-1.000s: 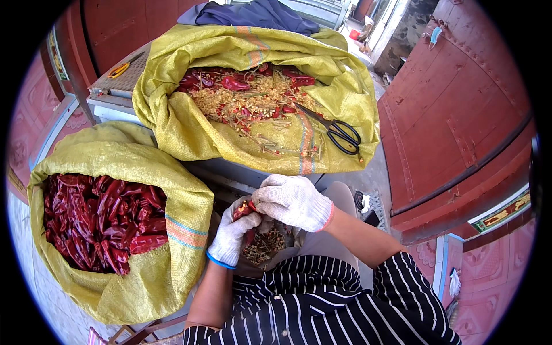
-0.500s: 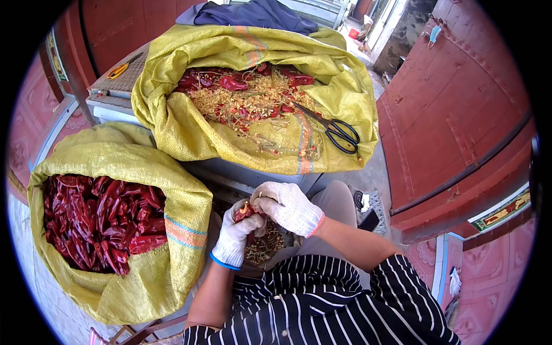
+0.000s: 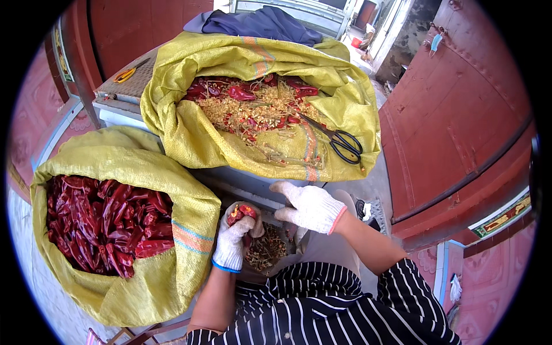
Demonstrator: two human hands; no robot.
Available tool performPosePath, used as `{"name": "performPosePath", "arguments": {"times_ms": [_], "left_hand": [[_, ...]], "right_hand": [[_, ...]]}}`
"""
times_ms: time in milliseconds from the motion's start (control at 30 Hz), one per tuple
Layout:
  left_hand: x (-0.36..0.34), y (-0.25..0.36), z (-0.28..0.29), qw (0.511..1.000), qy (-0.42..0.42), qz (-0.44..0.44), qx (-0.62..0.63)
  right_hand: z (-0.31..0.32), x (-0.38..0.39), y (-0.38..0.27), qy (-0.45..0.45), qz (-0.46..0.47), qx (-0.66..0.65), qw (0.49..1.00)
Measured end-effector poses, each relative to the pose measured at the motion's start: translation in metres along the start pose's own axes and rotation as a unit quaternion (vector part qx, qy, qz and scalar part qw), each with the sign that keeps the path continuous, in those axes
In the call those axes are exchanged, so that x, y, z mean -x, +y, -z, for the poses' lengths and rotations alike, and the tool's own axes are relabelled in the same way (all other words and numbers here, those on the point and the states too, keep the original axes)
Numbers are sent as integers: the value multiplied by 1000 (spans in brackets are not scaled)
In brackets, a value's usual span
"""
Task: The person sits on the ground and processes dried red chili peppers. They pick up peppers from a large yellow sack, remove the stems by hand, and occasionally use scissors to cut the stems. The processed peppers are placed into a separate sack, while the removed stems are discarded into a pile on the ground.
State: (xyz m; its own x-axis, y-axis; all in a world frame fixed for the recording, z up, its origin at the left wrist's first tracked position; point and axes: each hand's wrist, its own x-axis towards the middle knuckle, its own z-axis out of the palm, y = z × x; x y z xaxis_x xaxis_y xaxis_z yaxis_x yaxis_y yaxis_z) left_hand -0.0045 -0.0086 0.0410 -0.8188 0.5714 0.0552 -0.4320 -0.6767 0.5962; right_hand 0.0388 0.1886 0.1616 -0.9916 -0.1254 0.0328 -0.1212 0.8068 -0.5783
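Left hand: the gloved left hand (image 3: 233, 244) is closed around a bunch of dried red chillies (image 3: 241, 213), held upright just above the person's lap.
Right hand: the right hand (image 3: 307, 206), also in a white knit glove, hovers just beside the bunch with fingers loosely spread and nothing in it.
Lap container: a small bowl (image 3: 264, 253) sits below both hands, holding brownish stems and bits (its rim is mostly hidden by the gloves).
Near sack: a yellow woven sack (image 3: 190, 230) with an orange and blue stripe stands at the person's left, mouth rolled open, packed with whole dark red chillies (image 3: 103, 221).
Far sack: a second yellow sack (image 3: 190, 132) lies open on a raised surface ahead, holding pale seeds, stem scraps and a few red pods (image 3: 253, 106).
Scissors: black-handled scissors (image 3: 339, 141) rest on the far sack's right side, well apart from both hands.
Signs: a narrow patterned strip (image 3: 503, 215) runs along the red wall at right; too small to make out.
Cloth: a dark blue cloth (image 3: 259, 23) lies behind the far sack.
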Motion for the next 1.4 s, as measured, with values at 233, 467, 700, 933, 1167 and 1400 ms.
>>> {"name": "performPosePath", "arguments": {"times_ms": [233, 467, 700, 933, 1167, 1400], "left_hand": [[4, 5, 13, 998, 12, 3, -67], [-1, 3, 3, 996, -11, 41, -79], [-5, 0, 8, 999, -21, 45, -18], [4, 4, -4, 998, 16, 18, 56], [0, -3, -10, 997, 64, -1, 40], [0, -5, 11, 998, 38, 12, 48]], "right_hand": [[53, -93, -28, 183, 72, 123, 973], [60, -219, 10, 151, -42, 248, 956], [80, -138, 20, 280, -16, -49, 959], [-17, 8, -14, 284, 91, -19, 954], [-66, 19, -8, 170, 189, 180, 950], [-25, -5, -24, 87, 39, -59, 994]]}}
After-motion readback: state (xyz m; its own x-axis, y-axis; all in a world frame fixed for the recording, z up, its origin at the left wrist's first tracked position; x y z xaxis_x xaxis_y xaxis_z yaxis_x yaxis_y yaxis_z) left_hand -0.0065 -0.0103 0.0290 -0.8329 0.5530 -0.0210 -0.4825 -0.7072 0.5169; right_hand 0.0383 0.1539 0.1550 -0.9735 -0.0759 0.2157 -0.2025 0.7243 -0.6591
